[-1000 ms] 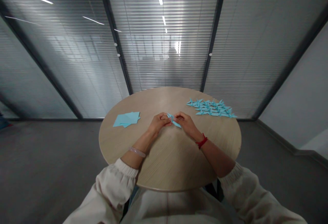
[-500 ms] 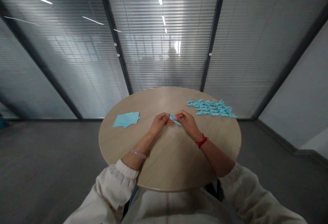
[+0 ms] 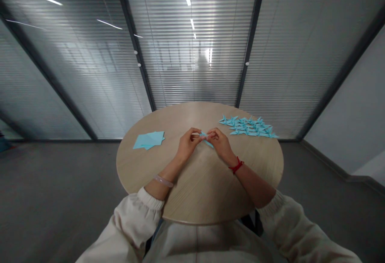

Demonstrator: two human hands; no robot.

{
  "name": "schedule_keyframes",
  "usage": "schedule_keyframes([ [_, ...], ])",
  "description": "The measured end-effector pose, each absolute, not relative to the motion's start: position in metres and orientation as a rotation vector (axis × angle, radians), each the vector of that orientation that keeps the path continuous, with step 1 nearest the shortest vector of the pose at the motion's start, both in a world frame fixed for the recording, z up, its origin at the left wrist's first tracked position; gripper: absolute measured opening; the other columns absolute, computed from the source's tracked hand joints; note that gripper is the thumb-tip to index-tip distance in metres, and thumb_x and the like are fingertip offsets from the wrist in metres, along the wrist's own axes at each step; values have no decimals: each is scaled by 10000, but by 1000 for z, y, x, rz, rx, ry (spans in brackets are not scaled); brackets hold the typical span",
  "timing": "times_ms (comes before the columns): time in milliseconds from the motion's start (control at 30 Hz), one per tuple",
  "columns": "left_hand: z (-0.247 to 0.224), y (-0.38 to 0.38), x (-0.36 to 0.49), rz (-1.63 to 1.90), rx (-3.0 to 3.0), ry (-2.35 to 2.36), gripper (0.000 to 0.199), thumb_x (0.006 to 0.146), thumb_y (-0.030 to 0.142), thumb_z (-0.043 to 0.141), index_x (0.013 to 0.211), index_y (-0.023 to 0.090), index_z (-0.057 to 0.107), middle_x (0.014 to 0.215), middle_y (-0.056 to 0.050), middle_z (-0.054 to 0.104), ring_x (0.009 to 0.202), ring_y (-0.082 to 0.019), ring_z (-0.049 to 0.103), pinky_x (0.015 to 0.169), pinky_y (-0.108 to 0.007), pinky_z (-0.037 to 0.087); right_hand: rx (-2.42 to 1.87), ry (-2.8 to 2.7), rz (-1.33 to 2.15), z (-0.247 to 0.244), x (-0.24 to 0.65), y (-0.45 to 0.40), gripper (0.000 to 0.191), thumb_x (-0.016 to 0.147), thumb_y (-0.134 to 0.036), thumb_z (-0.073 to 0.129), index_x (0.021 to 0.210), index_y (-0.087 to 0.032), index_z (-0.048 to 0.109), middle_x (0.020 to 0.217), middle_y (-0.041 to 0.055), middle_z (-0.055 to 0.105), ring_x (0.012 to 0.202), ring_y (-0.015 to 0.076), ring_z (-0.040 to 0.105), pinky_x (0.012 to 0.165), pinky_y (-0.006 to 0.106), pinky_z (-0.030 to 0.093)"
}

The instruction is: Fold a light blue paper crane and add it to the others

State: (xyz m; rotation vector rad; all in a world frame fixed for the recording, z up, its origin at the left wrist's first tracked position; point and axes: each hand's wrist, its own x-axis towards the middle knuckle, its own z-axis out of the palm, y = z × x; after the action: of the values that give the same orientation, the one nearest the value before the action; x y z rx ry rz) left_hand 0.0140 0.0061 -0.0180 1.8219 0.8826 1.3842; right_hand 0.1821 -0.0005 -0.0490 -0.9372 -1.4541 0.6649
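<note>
A small folded piece of light-blue paper (image 3: 208, 143) is between my hands, over the middle of the round table. My left hand (image 3: 189, 141) pinches its left side with thumb and fingertips. On the other side, my right hand (image 3: 220, 142) has its fingers closed on the paper as well. The fingers cover much of the paper, and its exact folded shape is hidden; a narrow pointed strip shows below them.
Several light-blue paper cranes (image 3: 248, 126) sit in rows at the table's back right. Flat light-blue sheets (image 3: 148, 139) lie overlapping on the left. The round wooden table (image 3: 207, 190) stands before glass panels with blinds (image 3: 192, 82).
My left hand has shifted, its thumb and fingers now closer to the paper's middle and my right fingertips. The right hand stays nearly in place. Sheets and cranes are unmoved.
</note>
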Motion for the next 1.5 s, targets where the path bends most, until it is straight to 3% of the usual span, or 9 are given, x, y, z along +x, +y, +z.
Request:
schedule_keyframes([
  [333,-18,12,13,1424,1742,951,218,728,377,698,733,162,661,664,-12,651,627,-136,598,626,-252,473,-811,-1480,891,-41,180,-6,335,739,-335,739,1024,-224,603,868,6,644,777,154,632,697,267,474],
  [733,-14,10,14,1394,1648,892,289,670,433,729,710,161,643,672,-16,647,644,-143,607,666,-283,506,-753,-1505,947,-42,181,-4,321,737,-339,746,996,-214,604,801,-2,673,769,155,644,689,269,468],
  [1033,-14,8,16,1432,1658,877,299,654,393,760,746,178,574,596,47,549,554,-91,513,536,-211,407,-838,-1513,930,-46,181,-3,349,721,-408,739,956,-215,568,749,-13,662,676,154,623,635,273,476],
  [1133,-15,7,16,1410,1621,853,326,663,363,748,852,189,548,584,70,535,553,-90,519,545,-206,406,-859,-1511,932,-46,181,-3,365,707,-424,742,951,-217,566,737,-11,662,669,161,626,625,277,482],
  [1300,-15,4,16,1382,1586,850,572,653,285,760,1146,205,481,689,56,621,638,-105,600,625,-216,452,-873,-1487,934,-49,181,-1,365,700,-410,745,945,-214,559,735,-14,664,667,156,630,628,270,482],
  [1500,-15,3,16,1357,1628,844,563,662,245,748,1159,191,489,733,28,655,673,-117,630,664,-234,474,-891,-1461,915,-51,180,0,308,695,-349,738,900,-208,555,724,-20,656,666,146,625,627,256,469],
])
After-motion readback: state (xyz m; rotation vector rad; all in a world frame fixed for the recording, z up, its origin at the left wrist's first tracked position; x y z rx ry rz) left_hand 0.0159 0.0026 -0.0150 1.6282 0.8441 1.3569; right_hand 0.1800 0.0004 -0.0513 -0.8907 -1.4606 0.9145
